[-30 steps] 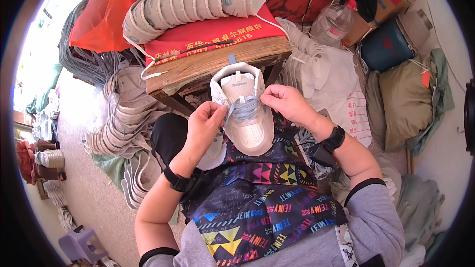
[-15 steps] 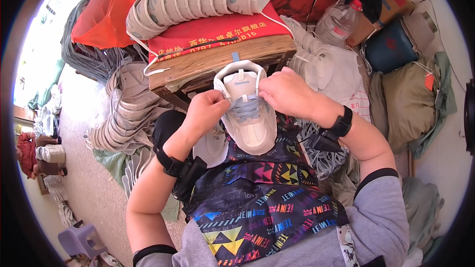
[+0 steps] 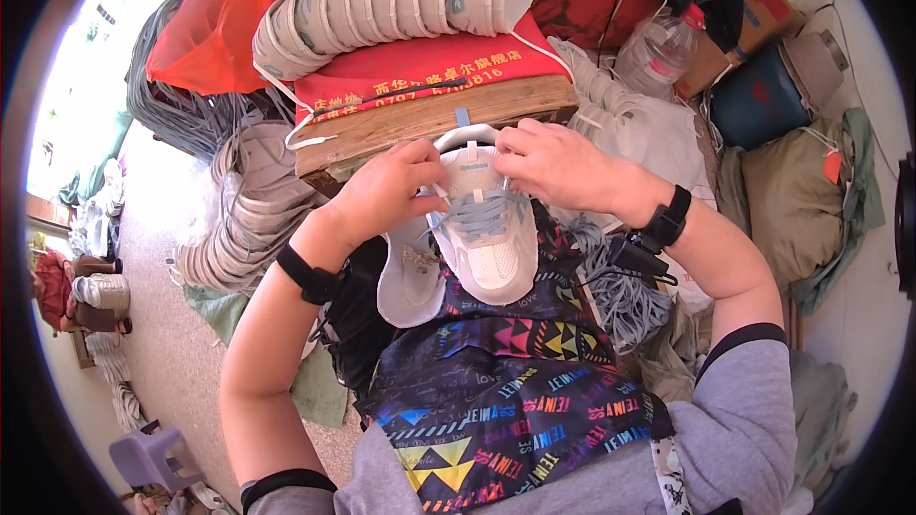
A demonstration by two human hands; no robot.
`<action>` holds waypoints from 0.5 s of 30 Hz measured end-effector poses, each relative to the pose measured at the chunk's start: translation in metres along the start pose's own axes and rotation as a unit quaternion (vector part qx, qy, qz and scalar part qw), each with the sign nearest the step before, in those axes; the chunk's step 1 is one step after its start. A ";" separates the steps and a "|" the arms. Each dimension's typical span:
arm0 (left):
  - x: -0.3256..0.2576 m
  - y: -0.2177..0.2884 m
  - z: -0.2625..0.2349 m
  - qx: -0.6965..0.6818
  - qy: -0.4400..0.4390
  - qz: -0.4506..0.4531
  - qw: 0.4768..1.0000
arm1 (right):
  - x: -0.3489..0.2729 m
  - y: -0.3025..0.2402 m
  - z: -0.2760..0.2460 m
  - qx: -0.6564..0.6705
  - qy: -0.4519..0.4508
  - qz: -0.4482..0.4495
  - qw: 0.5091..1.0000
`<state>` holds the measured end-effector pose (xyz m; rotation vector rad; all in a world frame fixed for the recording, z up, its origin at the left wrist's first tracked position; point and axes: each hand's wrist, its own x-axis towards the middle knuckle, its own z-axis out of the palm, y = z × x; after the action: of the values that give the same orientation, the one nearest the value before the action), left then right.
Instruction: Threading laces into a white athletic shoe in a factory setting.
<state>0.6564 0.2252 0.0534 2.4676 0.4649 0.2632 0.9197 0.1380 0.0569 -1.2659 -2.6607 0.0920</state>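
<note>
A pale beige shoe upper (image 3: pixel 491 262) with grey-blue shoelaces (image 3: pixel 477 215) rests at my lap, its toe towards me and its collar against the wooden bench. My left hand (image 3: pixel 391 186) has its fingers bent and pinched at the left eyelet edge, beside the laces. My right hand (image 3: pixel 549 162) pinches the right edge near the tongue top, with the fingers curled over the collar. Whether a lace end is inside either pinch is hidden. Just left of it lies another pale upper (image 3: pixel 412 277), partly under my left forearm.
On the wooden bench (image 3: pixel 353 148) a row of nested uppers (image 3: pixel 401 5) lies over a red cloth (image 3: pixel 382 86). More uppers (image 3: pixel 253 215) are piled at the left, and a bundle of grey-blue laces (image 3: pixel 620 291) hangs at the right. A plastic bottle (image 3: pixel 658 52) stands behind.
Both hands have shifted on the upper's edges; the left has opened its grip somewhat and turned, with its elbow moving outward. The right fingers have come further over the collar.
</note>
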 end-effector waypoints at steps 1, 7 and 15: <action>0.000 -0.002 0.000 -0.035 -0.026 -0.022 0.999 | -0.001 0.001 -0.001 -0.001 0.000 -0.002 1.000; 0.000 0.001 0.032 -0.138 0.104 -0.113 0.979 | -0.003 -0.002 0.026 0.215 0.071 0.120 0.967; 0.014 0.051 0.029 -0.428 0.136 -0.100 0.888 | 0.051 -0.050 -0.034 0.282 0.290 0.153 0.902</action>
<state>0.6909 0.1770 0.0618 1.5092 0.5623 0.5887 0.8564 0.1451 0.1045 -1.2408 -1.7395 0.4231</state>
